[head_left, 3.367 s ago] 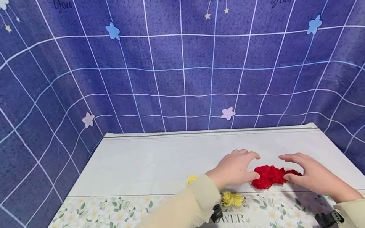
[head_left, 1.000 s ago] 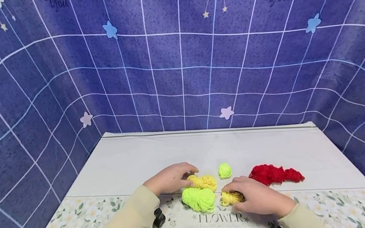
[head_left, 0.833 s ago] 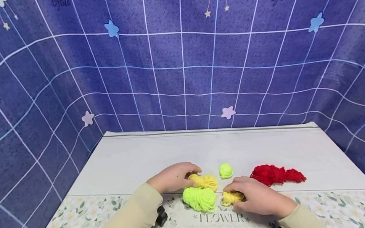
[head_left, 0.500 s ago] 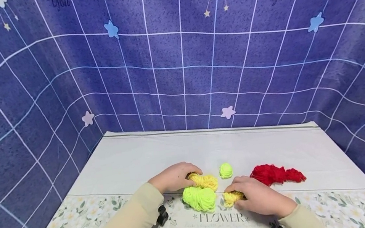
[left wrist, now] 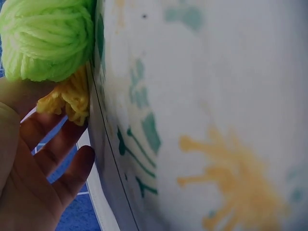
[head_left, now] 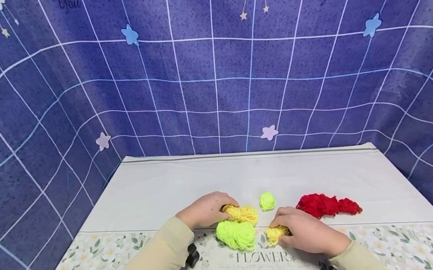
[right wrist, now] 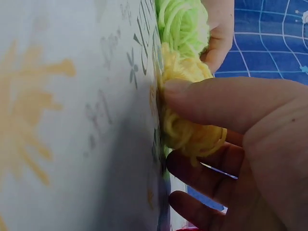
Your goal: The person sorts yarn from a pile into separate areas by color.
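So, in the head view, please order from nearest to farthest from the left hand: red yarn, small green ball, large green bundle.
1. Large green bundle: by the left hand, lower right.
2. Small green ball: middle, set back.
3. Red yarn: rightmost.

The head view is bright and evenly lit, the table (head_left: 189, 175) pale to its back corners, with a soft shadow under the right hand (head_left: 305, 231). Both wrist views are dimmer; the flower print (left wrist: 236, 178) nearest each lens is blurred, and a broad grey shadow darkens the right one.
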`<action>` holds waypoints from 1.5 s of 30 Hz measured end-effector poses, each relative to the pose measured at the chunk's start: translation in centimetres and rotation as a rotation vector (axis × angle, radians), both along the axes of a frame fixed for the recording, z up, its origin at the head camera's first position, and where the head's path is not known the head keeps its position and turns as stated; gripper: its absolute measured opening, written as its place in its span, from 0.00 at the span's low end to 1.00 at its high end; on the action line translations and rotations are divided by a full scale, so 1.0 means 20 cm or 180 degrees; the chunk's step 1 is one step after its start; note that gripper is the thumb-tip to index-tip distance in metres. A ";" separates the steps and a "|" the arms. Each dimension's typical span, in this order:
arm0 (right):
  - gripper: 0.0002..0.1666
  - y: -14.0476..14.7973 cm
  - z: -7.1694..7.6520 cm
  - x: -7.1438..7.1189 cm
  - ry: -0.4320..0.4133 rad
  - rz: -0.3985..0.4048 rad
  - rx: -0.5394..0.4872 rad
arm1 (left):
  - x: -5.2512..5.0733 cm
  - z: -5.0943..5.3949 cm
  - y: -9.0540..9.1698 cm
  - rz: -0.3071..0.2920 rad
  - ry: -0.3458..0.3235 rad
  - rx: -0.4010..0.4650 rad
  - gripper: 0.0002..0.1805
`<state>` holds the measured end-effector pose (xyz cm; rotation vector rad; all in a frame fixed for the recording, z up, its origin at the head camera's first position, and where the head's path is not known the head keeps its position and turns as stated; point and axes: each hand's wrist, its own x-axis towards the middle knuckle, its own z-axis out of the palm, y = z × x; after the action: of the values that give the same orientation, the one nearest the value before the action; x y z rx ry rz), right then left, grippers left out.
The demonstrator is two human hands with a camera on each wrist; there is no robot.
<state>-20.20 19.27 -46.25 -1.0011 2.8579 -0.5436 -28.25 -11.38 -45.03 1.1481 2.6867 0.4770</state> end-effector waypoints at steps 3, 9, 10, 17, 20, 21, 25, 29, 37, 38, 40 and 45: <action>0.15 0.00 0.01 0.00 0.0053 0.0020 -0.0001 | 0.00 0.00 0.00 0.0031 -0.0042 -0.0004 0.18; 0.16 -0.01 0.06 0.00 0.0241 0.0002 -0.0145 | 0.00 -0.01 0.00 0.0049 -0.0056 0.0023 0.18; 0.17 0.00 0.07 0.00 0.0285 -0.0020 -0.0169 | 0.00 -0.01 0.00 0.0041 -0.0056 0.0020 0.18; 0.19 0.02 0.17 -0.05 0.0483 -0.0155 -0.0367 | -0.01 -0.02 0.00 0.0010 -0.0035 0.0025 0.18; 0.20 0.03 0.22 -0.08 0.0519 -0.0136 -0.0482 | -0.01 -0.02 0.00 0.0022 -0.0043 0.0031 0.18; 0.19 0.04 0.23 -0.09 0.0539 -0.0121 -0.0524 | -0.01 -0.02 0.00 0.0024 -0.0050 0.0040 0.18; 0.19 0.06 0.30 -0.16 0.0612 -0.0124 -0.0709 | -0.01 -0.02 0.00 0.0036 -0.0054 0.0063 0.17; 0.18 0.07 0.36 -0.25 0.0616 -0.0203 -0.0850 | 0.00 -0.01 0.00 0.0047 -0.0041 0.0055 0.17; 0.18 0.05 0.41 -0.44 0.0589 -0.0342 -0.0803 | 0.00 -0.01 0.00 0.0024 -0.0010 0.0049 0.17; 0.18 0.05 0.41 -0.47 0.0591 -0.0364 -0.0772 | 0.00 -0.01 0.00 0.0021 -0.0005 0.0051 0.17; 0.18 0.05 0.39 -0.52 0.0530 -0.0450 -0.0723 | -0.01 -0.01 0.00 0.0022 0.0002 0.0048 0.17; 0.19 0.05 0.31 -0.66 0.0275 -0.0722 -0.0560 | 0.00 -0.01 0.00 0.0005 -0.0006 0.0058 0.17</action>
<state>-33.31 20.34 -40.08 -0.7403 3.0661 -0.8008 -28.27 -11.47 -45.27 1.1498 2.6874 0.5038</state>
